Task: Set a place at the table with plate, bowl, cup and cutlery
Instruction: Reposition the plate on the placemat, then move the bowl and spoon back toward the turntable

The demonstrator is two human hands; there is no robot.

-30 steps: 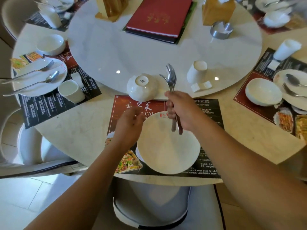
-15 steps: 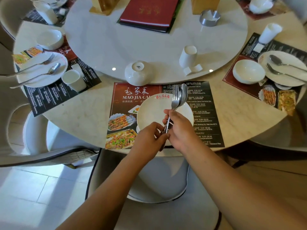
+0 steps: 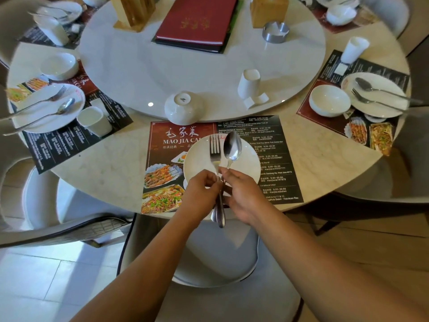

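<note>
Fingertips (image 3: 214, 181) are pinching cutlery mid-frame, left hand (image 3: 204, 190) holding fork (image 3: 215, 149), right hand (image 3: 245, 196) spoon (image 3: 232, 147), likely separating them for the plate (image 3: 197, 161)

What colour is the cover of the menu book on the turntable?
The flat menu book has a dark red cover with gold lettering, head view.

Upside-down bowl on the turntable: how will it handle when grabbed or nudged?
The bowl looks like glazed ceramic: probably stiff, breakable, slick. Resting rim down, it seems unlikely to tip or roll, but offers only a curved wall and small foot ring to grip. It sits at the turntable edge; a push may slide it off.
</note>
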